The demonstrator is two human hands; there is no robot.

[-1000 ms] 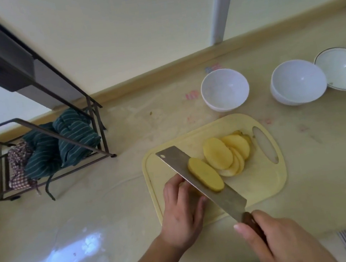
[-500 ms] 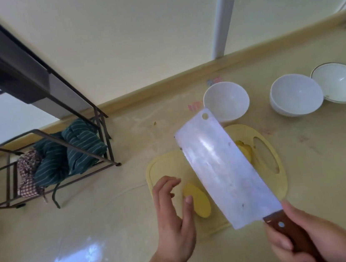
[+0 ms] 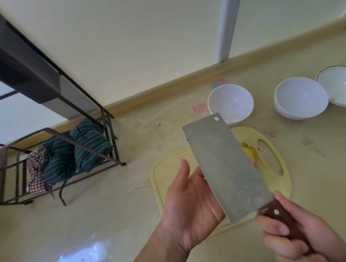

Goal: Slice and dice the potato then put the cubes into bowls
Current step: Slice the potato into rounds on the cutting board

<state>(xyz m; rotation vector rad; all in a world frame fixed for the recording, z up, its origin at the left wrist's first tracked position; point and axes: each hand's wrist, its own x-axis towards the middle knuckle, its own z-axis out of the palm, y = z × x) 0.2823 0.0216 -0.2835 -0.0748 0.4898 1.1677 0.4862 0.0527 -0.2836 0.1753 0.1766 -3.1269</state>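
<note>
Our right hand (image 3: 298, 233) grips cleaver (image 3: 226, 167) handle, blade raised over cutting board (image 3: 165, 166) near desk's front edge; left hand (image 3: 190, 205) open, palm behind blade.

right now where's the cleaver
In the head view, the cleaver is raised above the cutting board, its wooden handle gripped by the right hand, the left hand behind its blade.

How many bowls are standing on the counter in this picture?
3. One white bowl stands just behind the cutting board. A second white bowl stands further right, and a rimmed bowl sits against its right side. None appears hidden.
</note>
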